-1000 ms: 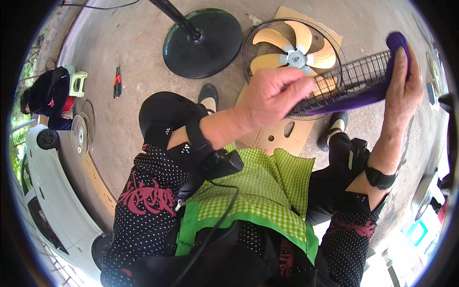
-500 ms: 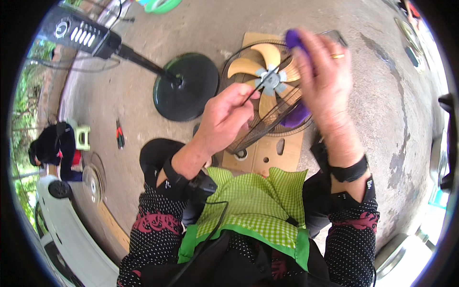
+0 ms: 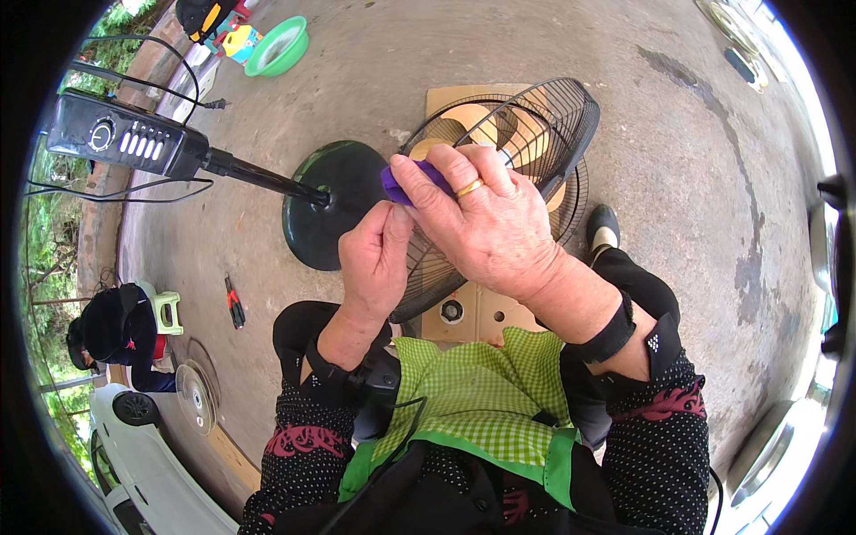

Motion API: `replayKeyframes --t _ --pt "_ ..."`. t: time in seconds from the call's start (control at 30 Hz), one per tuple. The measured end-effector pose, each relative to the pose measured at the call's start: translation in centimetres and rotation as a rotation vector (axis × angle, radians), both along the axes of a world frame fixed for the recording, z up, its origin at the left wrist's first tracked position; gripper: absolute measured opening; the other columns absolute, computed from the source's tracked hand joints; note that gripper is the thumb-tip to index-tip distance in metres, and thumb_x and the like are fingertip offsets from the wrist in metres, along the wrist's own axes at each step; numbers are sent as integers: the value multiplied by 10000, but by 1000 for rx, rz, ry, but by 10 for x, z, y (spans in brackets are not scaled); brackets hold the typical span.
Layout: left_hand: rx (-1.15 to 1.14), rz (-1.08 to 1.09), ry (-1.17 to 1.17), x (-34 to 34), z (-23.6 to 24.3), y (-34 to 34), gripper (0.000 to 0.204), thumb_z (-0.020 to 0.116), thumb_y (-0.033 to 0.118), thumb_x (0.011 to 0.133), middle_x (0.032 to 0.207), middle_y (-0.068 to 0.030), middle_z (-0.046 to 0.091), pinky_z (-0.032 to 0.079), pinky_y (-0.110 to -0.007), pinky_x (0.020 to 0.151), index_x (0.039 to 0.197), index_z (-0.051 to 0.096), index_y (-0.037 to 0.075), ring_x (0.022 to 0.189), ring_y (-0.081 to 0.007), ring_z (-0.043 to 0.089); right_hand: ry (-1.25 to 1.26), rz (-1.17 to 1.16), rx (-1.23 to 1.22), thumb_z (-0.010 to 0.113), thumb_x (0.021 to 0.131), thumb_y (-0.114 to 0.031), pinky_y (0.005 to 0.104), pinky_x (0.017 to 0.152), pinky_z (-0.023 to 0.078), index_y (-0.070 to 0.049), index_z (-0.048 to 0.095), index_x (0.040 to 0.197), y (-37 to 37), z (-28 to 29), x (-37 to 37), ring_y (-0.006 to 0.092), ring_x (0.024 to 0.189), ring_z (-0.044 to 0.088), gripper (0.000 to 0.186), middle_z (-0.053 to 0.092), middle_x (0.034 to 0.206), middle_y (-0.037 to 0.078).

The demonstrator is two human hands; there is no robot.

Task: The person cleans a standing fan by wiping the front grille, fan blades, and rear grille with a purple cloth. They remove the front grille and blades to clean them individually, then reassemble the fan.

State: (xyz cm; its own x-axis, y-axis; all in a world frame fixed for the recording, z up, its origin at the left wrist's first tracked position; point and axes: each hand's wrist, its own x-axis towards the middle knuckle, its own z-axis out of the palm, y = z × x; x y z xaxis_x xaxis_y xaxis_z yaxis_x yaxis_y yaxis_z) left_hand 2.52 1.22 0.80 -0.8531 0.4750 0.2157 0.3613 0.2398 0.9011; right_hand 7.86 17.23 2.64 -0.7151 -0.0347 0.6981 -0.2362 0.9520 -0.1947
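Observation:
My left hand (image 3: 374,263) is closed on the left rim of a black wire fan guard (image 3: 577,116), held tilted above the floor. Close beside it, my right hand (image 3: 486,223) grips a purple cloth (image 3: 399,183) against that rim. Under the guard, tan fan blades (image 3: 465,116) sit inside another wire guard on a cardboard sheet (image 3: 477,321), largely hidden by my hands and the held guard.
Left stands a black fan pole on a round base (image 3: 312,241), with control panel (image 3: 143,138) and cords. Red-handled pliers (image 3: 234,301), a green basin (image 3: 276,46), a crouching person (image 3: 120,325), a stool (image 3: 168,312) and a white car (image 3: 152,464) are around.
The held guard has swung from the right to across the centre. My right hand and the purple cloth have moved left, close to my left hand. The view has shifted, showing more at left.

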Motion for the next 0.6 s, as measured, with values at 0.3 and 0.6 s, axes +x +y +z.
replayKeyframes --t 0.3,0.6 --pt "-10 24 -109 3 -8 -6 364 568 194 1014 606 15 364 300 -254 495 720 461 7 591 -52 317 -38 -374 -149 578 944 -287 403 756 564 -153 638 1166 67 8 -17 292 991 604 266 632 1055 91" --pt "49 27 -166 -7 -8 -14 398 535 278 1034 602 69 378 266 -215 461 711 483 50 544 -17 331 -203 -577 -465 421 1001 -522 459 996 470 -265 529 1386 122 -38 -35 359 1205 528 475 528 1317 177"
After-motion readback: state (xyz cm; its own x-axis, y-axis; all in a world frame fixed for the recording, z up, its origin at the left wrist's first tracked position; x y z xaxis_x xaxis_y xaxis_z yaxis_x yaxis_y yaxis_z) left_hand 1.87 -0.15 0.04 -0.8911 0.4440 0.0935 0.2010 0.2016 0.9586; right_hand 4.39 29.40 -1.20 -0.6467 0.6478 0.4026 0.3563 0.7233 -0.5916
